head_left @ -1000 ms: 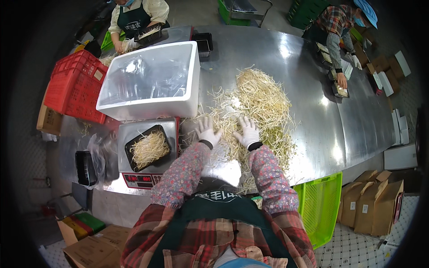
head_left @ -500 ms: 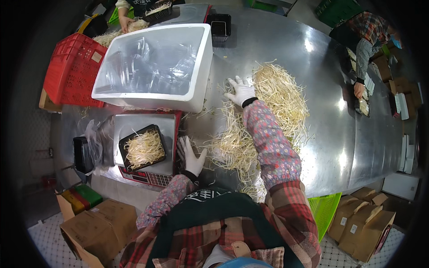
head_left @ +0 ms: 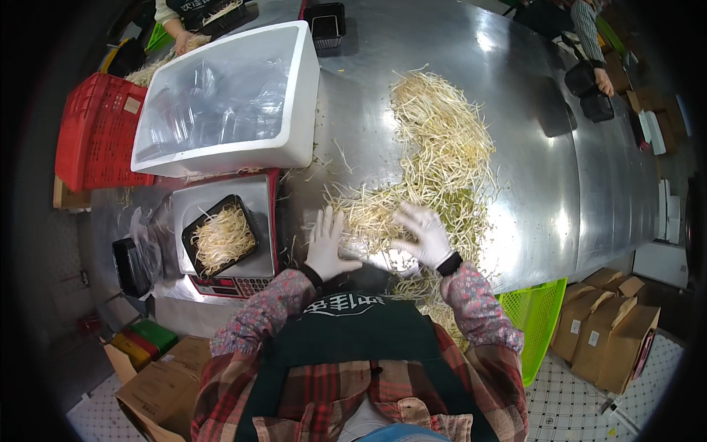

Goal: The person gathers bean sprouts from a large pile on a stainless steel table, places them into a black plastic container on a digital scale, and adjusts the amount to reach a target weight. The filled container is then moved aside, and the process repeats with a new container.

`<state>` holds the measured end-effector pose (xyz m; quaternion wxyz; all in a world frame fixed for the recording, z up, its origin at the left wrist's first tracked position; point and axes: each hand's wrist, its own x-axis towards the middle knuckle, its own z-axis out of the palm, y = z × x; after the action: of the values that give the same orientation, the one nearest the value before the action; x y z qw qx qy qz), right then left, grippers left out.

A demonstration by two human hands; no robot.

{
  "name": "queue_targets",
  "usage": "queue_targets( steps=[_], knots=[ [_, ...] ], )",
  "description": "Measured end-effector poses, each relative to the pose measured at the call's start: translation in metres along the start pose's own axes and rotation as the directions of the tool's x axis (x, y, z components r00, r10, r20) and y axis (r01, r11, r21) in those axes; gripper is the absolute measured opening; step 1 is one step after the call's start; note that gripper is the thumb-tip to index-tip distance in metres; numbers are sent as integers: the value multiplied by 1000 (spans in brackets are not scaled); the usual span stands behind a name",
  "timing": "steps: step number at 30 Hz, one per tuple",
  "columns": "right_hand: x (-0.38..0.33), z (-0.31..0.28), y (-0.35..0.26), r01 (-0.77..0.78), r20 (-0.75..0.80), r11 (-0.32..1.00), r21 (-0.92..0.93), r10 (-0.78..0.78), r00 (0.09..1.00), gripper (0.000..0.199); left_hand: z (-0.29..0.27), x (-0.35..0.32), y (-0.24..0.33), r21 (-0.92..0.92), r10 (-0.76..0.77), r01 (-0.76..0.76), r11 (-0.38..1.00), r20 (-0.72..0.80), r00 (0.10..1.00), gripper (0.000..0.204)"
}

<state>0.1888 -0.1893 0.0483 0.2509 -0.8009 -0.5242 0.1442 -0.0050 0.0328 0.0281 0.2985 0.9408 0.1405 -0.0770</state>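
A long heap of bean sprouts (head_left: 445, 136) lies on the steel table, trailing down toward its near edge. My left hand (head_left: 328, 243), in a white glove, is flat with its fingers spread at the heap's left end. My right hand (head_left: 426, 237), gloved the same, has its fingers apart at the near side of the sprouts. Neither hand holds anything. To the left, a black tray (head_left: 249, 221) filled with sprouts rests tilted on the steel pan of a red scale (head_left: 259, 286).
A white foam box (head_left: 302, 140) of clear plastic stands beyond the scale, beside a red crate (head_left: 96, 140). Black trays (head_left: 324, 26) sit at the back. A green basket (head_left: 534, 324) is below the near edge. Two co-workers' hands (head_left: 604, 82) show at the far left and right.
My right hand has come back from the far side of the heap toward me. My left hand has shifted slightly right and away from the scale. Sprouts at the heap's left have been gathered rightward.
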Motion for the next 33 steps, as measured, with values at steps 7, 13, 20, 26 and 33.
queue_targets(
  steps=[7,13,20,26,33],
  knots=[
    [60,20,12,-369,-138,905,-211,347,928,75,-11,59,19,-45,49,-47,998,31,998,108],
    [-35,39,-53,-111,99,938,-330,151,984,103,6,-38,-4,76,211,-219,973,97,973,112],
    [21,11,-29,-315,118,936,-154,334,935,85,0,46,12,-60,242,-246,967,-68,968,78],
    [-37,-6,-36,-457,-72,889,-16,455,888,38,-16,7,-8,-142,355,-395,908,-241,903,49],
    [-80,22,-17,-576,-92,818,-12,572,815,42,4,-18,-29,-18,200,-212,977,-257,945,47]
  ],
)
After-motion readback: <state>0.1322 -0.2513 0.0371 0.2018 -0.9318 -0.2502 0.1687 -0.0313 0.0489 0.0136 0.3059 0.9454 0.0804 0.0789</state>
